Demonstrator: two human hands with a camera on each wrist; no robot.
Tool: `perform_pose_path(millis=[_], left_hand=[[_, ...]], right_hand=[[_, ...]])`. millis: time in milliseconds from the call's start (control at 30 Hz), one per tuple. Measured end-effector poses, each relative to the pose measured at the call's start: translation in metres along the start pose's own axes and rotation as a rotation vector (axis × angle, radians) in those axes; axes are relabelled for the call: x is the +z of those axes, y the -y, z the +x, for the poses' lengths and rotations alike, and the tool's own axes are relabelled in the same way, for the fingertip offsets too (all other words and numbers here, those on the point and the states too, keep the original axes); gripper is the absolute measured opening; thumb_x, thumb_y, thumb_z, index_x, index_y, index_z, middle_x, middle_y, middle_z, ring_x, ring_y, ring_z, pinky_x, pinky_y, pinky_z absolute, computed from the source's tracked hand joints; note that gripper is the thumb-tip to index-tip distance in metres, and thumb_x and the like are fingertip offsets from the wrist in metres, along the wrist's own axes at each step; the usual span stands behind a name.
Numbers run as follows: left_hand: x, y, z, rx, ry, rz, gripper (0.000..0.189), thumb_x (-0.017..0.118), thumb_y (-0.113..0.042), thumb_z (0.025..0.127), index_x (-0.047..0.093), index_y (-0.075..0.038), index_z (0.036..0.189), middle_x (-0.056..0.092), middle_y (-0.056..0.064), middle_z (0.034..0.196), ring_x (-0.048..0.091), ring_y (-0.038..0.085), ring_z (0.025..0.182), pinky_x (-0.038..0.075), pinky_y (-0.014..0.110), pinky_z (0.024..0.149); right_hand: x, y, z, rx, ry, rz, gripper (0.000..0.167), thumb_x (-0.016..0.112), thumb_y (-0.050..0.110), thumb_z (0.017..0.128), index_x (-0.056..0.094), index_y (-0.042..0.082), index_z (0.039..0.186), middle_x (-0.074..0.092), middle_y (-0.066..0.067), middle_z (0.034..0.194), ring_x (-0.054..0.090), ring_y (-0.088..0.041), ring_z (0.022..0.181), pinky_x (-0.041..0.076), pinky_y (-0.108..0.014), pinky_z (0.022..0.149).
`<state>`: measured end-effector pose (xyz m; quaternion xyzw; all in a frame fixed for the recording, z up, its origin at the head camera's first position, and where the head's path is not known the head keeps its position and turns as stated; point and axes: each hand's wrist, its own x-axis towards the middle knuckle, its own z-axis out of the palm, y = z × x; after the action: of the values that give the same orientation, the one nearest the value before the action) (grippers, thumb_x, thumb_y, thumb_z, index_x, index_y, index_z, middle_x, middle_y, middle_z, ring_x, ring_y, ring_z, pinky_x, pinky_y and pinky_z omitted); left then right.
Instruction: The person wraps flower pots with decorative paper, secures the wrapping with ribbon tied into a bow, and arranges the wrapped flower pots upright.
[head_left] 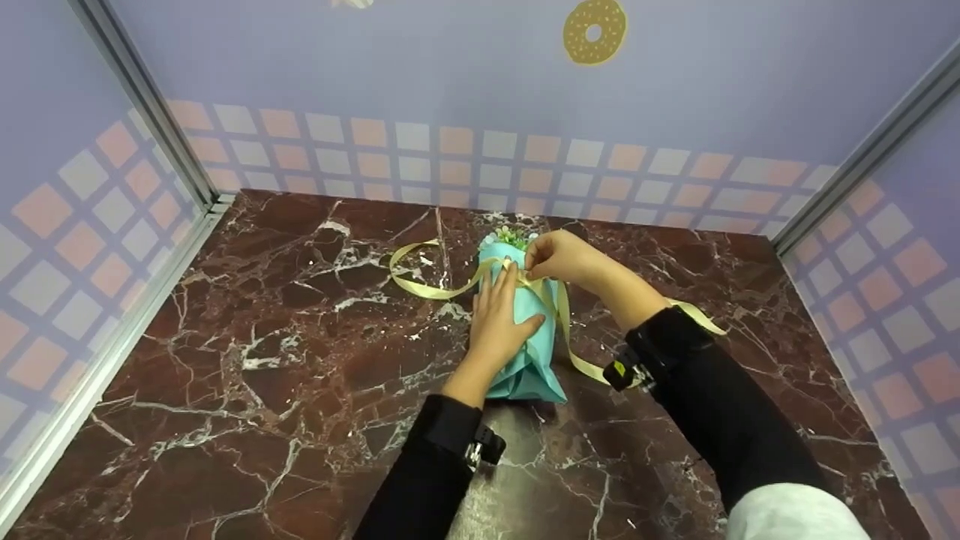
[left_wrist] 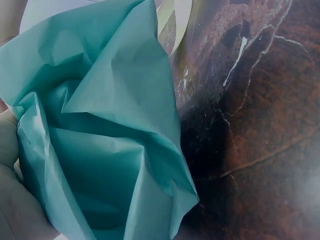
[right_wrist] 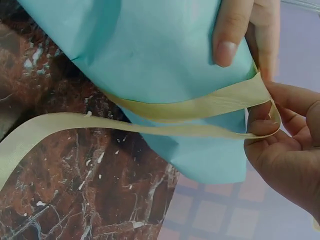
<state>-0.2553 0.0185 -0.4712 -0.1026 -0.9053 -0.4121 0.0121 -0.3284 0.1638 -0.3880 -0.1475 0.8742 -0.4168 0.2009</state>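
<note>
A small bouquet in turquoise wrapping paper point(head_left: 531, 307) lies on the marble-patterned surface, its green and white flowers point(head_left: 510, 237) toward the back wall. Pale yellow ribbon point(head_left: 424, 289) crosses the paper below the flowers, with loose lengths to both sides. My left hand point(head_left: 496, 319) lies over the paper with fingers extended, fingertips by the ribbon. Beside it, my right hand point(head_left: 564, 257) pinches the ribbon; in the right wrist view a loop point(right_wrist: 272, 117) passes round its fingers. Folded lower paper point(left_wrist: 115, 120) fills much of the left wrist view.
The dark red marble surface point(head_left: 300, 375) ends at a lilac back wall point(head_left: 450, 75) with pink and white squares. Side panels with metal edging point(head_left: 142, 97) stand left and right. One ribbon tail point(head_left: 697, 316) shows beyond the right forearm.
</note>
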Motion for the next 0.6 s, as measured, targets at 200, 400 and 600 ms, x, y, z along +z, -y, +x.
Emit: perform_pose_path(millis=[200,400,600], left_hand=[[-0.001,0.0,0.002,-0.009,0.001,-0.008,0.093,0.072,-0.036,0.088,0.013,-0.015,0.158,0.012,0.004,0.162,0.002,0.031,0.148,0.008,0.054,0.117],[0.001,0.001,0.001,-0.002,-0.004,-0.028,0.093,0.072,-0.036,0.089,0.014,-0.013,0.157,0.014,0.006,0.162,0.003,0.032,0.148,0.006,0.053,0.117],[0.002,0.001,0.001,-0.012,-0.008,-0.036,0.095,0.073,-0.035,0.088,0.011,-0.014,0.158,0.012,0.007,0.162,0.003,0.032,0.147,0.007,0.054,0.117]], right_hand=[[-0.001,0.006,-0.001,0.033,0.078,0.003,0.008,0.064,0.001,0.089,0.07,0.002,0.094,0.065,-0.002,0.085,0.05,-0.014,0.069,0.041,-0.025,0.06],[-0.001,0.005,-0.002,0.074,0.045,0.014,0.017,0.064,0.005,0.092,0.074,0.005,0.105,0.068,-0.007,0.11,0.057,-0.011,0.081,0.047,-0.028,0.075],[0.0,-0.006,-0.002,0.094,0.007,0.143,0.022,0.061,0.002,0.092,0.073,0.003,0.11,0.067,-0.008,0.115,0.037,-0.008,0.052,0.038,-0.025,0.056]])
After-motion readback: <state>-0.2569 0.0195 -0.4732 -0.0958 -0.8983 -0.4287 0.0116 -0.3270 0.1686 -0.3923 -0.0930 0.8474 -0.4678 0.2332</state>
